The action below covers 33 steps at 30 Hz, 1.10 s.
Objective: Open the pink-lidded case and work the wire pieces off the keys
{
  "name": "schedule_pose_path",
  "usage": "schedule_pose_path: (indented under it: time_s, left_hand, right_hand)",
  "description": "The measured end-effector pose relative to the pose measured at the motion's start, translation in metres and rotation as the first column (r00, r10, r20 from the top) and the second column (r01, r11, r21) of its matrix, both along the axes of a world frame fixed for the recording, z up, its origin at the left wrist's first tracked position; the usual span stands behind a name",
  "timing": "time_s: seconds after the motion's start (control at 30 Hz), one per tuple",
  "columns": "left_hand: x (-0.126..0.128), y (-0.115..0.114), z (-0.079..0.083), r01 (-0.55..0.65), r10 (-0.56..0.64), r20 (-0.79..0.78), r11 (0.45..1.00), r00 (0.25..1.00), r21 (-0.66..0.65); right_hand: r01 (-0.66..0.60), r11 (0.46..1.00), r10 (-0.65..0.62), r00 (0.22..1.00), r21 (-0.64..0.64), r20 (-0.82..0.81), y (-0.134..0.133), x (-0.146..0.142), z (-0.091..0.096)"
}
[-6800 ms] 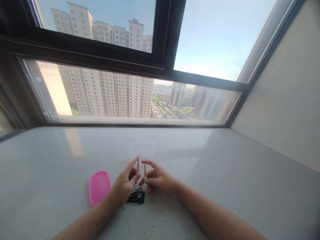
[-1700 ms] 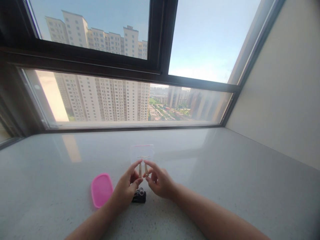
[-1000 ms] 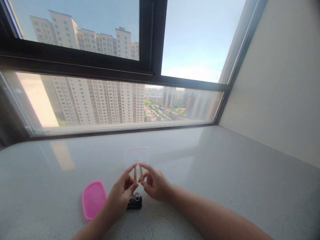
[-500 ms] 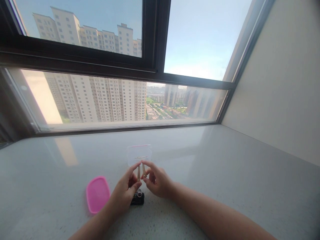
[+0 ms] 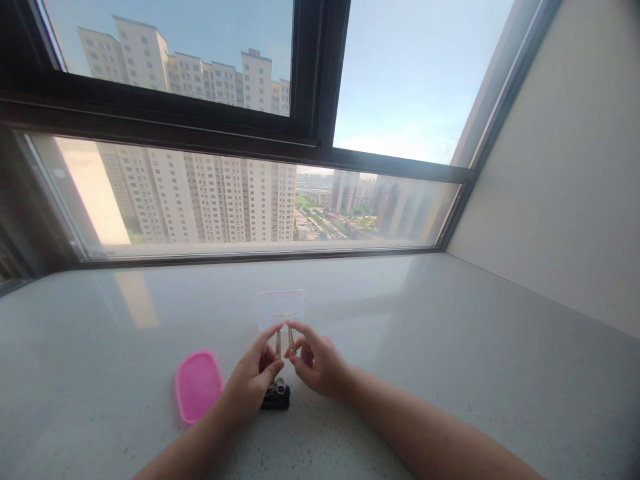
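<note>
My left hand [image 5: 253, 373] pinches a small gold tapered piece [image 5: 278, 345] upright between thumb and forefinger. A similar gold tapered piece [image 5: 291, 342] is pinched in my right hand [image 5: 317, 363], leaning slightly. Their narrow ends point up toward my forefingers, whose tips nearly meet; a slim gap separates the two pieces. Just below, partly covered by my left hand, lies a black object [image 5: 276, 399] with a small round metallic part [image 5: 280, 386] on top; its kind I cannot make out.
Behind my hands stands a clear plastic box [image 5: 264, 303] with a thin rod-like item [image 5: 284, 315] showing in it. A pink lid [image 5: 199, 387] lies left of my left forearm. The pale speckled countertop [image 5: 425, 340] runs back to a dark window frame [image 5: 260, 259], with a wall [image 5: 560, 187] at right.
The two gold pieces are slightly farther apart, with the right one shifted a little to the right. The whole view has moved slightly. Both grips stay the same.
</note>
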<state>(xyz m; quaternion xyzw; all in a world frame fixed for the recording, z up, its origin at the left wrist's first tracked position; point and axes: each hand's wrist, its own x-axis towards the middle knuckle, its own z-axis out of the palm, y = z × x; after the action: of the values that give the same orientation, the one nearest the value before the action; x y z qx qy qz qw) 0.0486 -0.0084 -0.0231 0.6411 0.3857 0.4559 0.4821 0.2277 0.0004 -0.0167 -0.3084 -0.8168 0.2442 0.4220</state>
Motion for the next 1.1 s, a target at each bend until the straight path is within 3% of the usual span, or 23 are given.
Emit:
schedule_pose_path:
  time_s: [0.67, 1.1]
  left_hand:
    - [-0.0006, -0.0008, -0.0032, -0.010, 0.010, -0.014, 0.999, 1.000, 0.032]
    - [0.0017, -0.0034, -0.0012, -0.007, 0.008, -0.045, 1.000, 0.999, 0.024]
  right_hand:
    - [0.005, 1.000, -0.006, 1.000, -0.026, -0.028, 0.0029, 0.0009, -0.0025]
    - [0.016, 0.994, -0.026, 0.996, -0.110, -0.090, 0.0032, 0.0020, -0.0025]
